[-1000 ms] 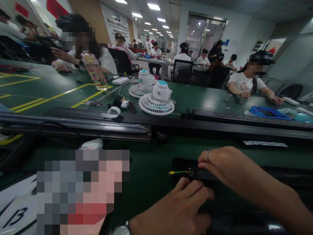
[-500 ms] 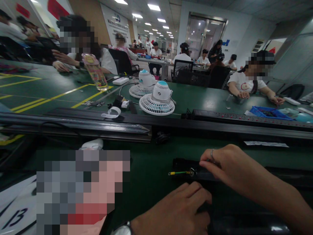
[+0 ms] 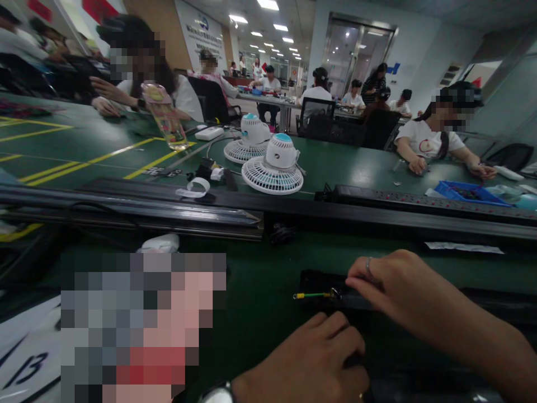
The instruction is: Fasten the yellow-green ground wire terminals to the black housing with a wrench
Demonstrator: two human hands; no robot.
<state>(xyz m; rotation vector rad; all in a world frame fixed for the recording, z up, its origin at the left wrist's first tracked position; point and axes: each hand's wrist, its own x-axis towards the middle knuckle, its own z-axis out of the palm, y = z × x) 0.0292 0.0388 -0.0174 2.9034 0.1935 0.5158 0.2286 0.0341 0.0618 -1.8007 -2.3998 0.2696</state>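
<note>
Across the end of a black bar [image 3: 309,276], the green wire [image 3: 316,295] with its ring terminal [image 3: 295,296] lies clearer of the left hand [image 3: 309,358], which has drawn back slightly since a second ago, fingers half curled, contents hidden. The wire's inner end sits just left of the right hand [image 3: 390,279], thumb and forefinger pinched; whether they grip anything, I cannot tell.
</note>
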